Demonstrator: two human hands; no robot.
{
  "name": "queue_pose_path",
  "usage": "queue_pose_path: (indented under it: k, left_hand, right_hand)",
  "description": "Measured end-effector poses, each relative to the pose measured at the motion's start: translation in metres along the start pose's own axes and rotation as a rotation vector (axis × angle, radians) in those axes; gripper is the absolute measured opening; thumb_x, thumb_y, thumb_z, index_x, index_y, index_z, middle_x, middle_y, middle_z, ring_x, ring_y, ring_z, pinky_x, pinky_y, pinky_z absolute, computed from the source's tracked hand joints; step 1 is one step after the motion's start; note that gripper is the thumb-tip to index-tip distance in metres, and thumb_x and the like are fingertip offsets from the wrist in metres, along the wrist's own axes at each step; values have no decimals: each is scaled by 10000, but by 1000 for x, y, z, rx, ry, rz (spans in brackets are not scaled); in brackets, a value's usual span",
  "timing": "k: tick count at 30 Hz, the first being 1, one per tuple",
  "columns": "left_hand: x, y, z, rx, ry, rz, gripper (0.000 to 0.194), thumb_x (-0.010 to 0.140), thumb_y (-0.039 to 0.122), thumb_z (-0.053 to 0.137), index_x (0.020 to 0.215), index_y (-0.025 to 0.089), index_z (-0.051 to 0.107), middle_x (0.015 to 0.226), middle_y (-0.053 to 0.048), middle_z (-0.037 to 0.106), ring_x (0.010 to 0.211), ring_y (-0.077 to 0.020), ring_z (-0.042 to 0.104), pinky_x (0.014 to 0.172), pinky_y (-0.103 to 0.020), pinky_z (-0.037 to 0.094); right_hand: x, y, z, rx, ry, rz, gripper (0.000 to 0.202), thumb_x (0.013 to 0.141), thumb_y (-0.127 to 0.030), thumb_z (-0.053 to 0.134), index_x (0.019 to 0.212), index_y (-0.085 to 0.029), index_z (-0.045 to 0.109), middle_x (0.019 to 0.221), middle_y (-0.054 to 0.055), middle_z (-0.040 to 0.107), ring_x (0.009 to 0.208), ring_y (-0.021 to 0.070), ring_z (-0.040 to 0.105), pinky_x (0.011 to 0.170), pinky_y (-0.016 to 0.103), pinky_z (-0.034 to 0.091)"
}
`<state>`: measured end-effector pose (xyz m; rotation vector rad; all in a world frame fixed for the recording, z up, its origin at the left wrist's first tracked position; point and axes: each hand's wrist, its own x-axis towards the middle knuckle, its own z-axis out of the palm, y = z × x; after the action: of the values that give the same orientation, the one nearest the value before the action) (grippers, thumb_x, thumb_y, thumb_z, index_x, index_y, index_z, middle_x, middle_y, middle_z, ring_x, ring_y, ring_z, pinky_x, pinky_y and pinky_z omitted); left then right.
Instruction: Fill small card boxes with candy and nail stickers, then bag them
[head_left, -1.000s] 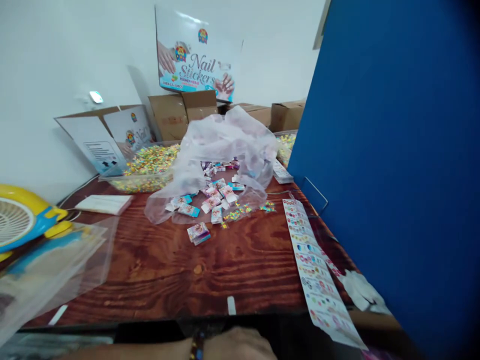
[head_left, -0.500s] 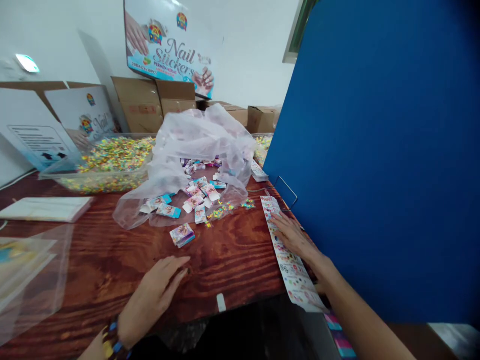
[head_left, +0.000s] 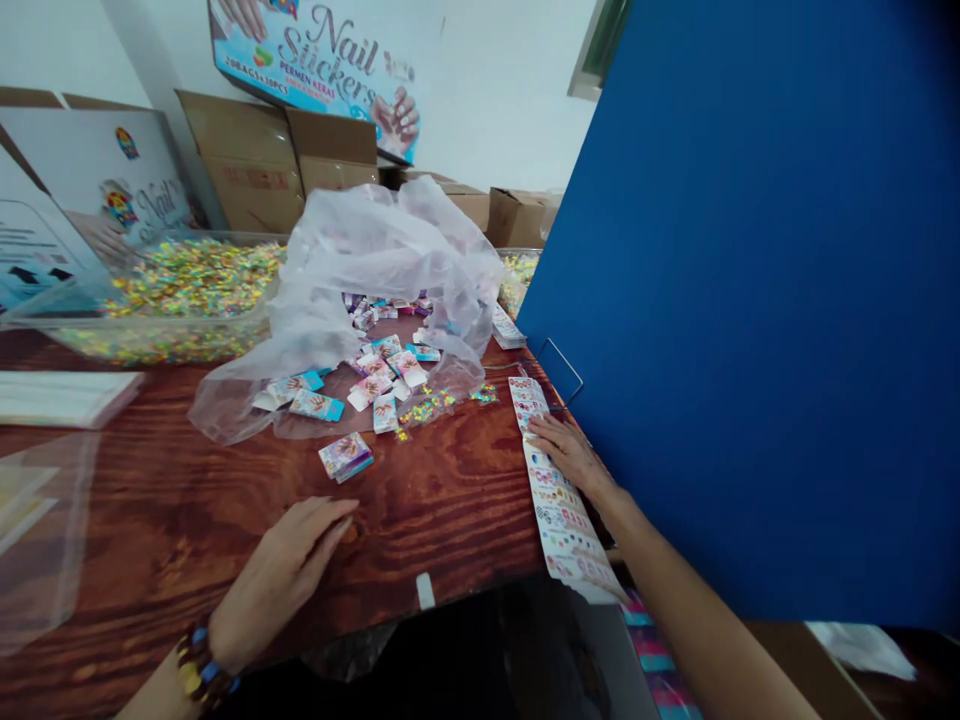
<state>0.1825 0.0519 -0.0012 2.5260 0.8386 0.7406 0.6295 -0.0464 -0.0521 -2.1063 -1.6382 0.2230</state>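
My left hand (head_left: 281,575), with a beaded bracelet at the wrist, rests low over the wooden table (head_left: 442,510), fingers extended and nothing in them. Just beyond its fingertips lies a small stack of printed boxes (head_left: 346,457). My right hand (head_left: 571,457) lies flat with spread fingers on a long strip of nail sticker sheets (head_left: 562,520), whose near end hangs past the table edge. Small boxes (head_left: 371,375) spill from a translucent plastic bag (head_left: 390,235), with colourful candy packets (head_left: 427,405) in front.
A tall blue panel (head_left: 735,300) with a wire handle (head_left: 574,370) borders the right side. At the left are a clear bin of candies (head_left: 195,280), a white paper stack (head_left: 64,397) and plastic sleeves (head_left: 45,530). Cardboard boxes (head_left: 247,165) stand behind.
The camera view has shifted, so most things sit lower-left or higher in the picture. My right hand stays on the strip, and my left hand remains beside the small stack.
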Motion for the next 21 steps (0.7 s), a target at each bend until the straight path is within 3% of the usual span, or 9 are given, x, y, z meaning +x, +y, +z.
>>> queue_pose_path:
  k: [6,9,11,13,16,19,21]
  left_hand:
    - [0,8,-1,-4,-20,11,287,941,385,452,1067,243,667,1032,-34,723,962,-179,671,911,-309,535]
    - [4,17,-1,-50,-25,8,262,938,354,464,1070,242,661,1031,-32,712,976,-179,657,911,-315,531]
    - [15,28,0,-112,-2,-14,249,933,339,474,1065,232,656,1038,-43,699,983,-180,649,900,-319,534]
    - [31,42,1,-179,42,-43,249,920,346,497,1069,219,651,1081,-61,685,1032,-195,631,935,-353,517]
    - [59,65,7,-289,43,-86,304,908,368,520,1148,212,621,1197,-77,656,1146,-221,581,1048,-421,431]
    - [77,80,15,-447,-40,-109,368,921,383,495,1243,214,550,1266,-92,623,1170,-226,574,1047,-422,421]
    - [79,82,20,-514,-18,-161,356,917,388,499,1219,203,538,1242,-103,624,1141,-227,588,1007,-402,447]
  right_hand:
    - [0,-10,-1,30,94,25,273,873,-267,503,992,-226,745,1167,62,706,1247,260,538,1093,492,332]
    - [-4,-28,-25,92,199,2,285,890,-300,481,956,-207,743,1154,73,709,1206,255,562,1060,446,369]
    - [-6,-50,-48,234,282,4,287,886,-372,510,928,-197,733,1053,72,732,1062,251,626,928,393,463]
    - [-5,-80,-71,405,253,42,297,855,-445,565,875,-194,722,838,38,726,807,210,648,721,317,497]
    - [3,-127,-93,599,116,36,281,802,-459,636,765,-188,703,672,0,650,608,140,555,562,246,415]
    - [14,-162,-90,744,15,10,249,764,-424,668,689,-188,686,632,-10,615,576,119,515,538,233,383]
    - [20,-175,-79,785,-10,-19,248,752,-411,669,655,-183,679,617,-11,603,580,119,509,551,235,389]
